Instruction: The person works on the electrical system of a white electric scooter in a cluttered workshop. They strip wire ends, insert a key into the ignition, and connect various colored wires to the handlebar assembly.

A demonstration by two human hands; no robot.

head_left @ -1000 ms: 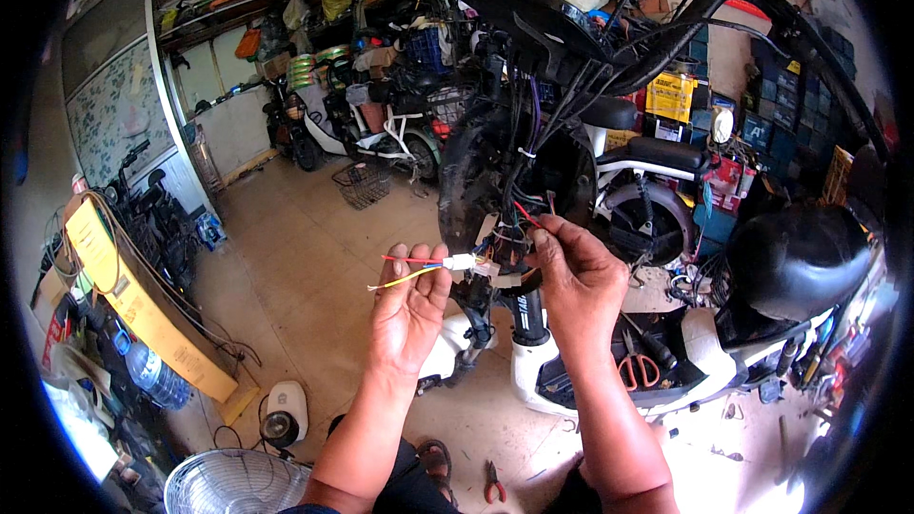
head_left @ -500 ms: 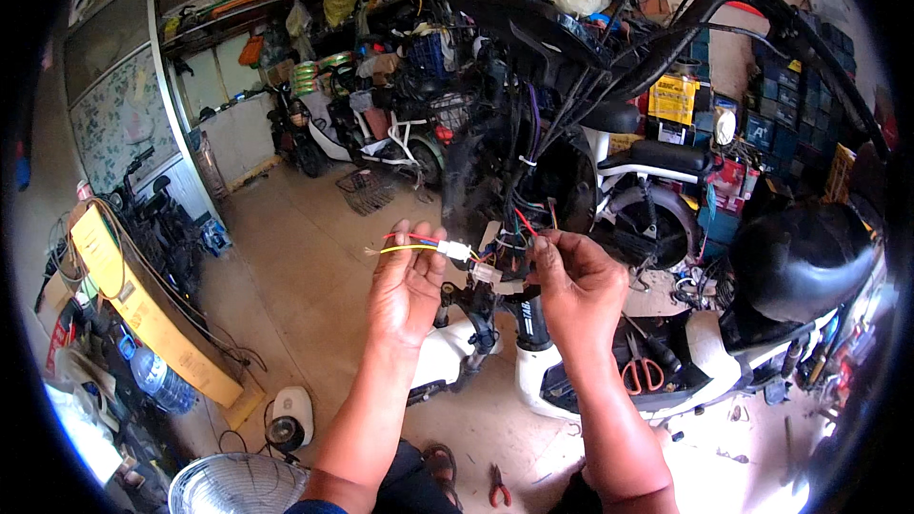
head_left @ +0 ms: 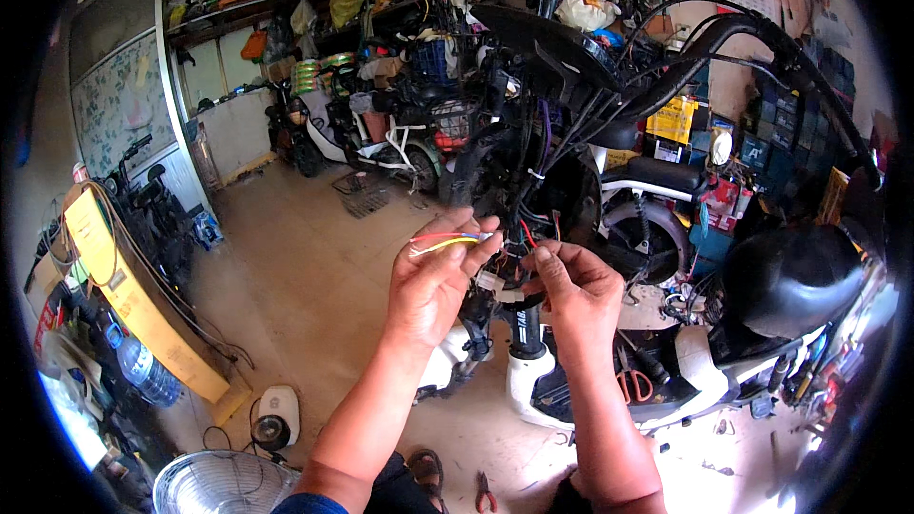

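My left hand (head_left: 428, 290) is closed on a small wire connector, with only a bit of its white body showing at the fingertips. Red and yellow wires (head_left: 443, 243) trail from it back across the fingers, their ends loose. To the right, my right hand (head_left: 583, 290) pinches a red wire (head_left: 528, 232) between thumb and forefinger; the wire comes from the bundle below the handlebar. Between the hands, a second pale connector (head_left: 490, 282) hangs among thin wires at the front column of the partly stripped electric scooter (head_left: 526, 383).
Orange-handled scissors (head_left: 635, 385) lie on the scooter's footboard. Red-handled pliers (head_left: 486, 493) rest on the floor near my feet. At lower left stand a fan (head_left: 224, 485) and a long yellow panel (head_left: 143, 314). A black seat (head_left: 795, 276) is at right; other scooters stand behind.
My left hand has moved right and turned, its fingers closing over the white connector that lay in view on the open fingers. My right hand keeps pinching the red wire.
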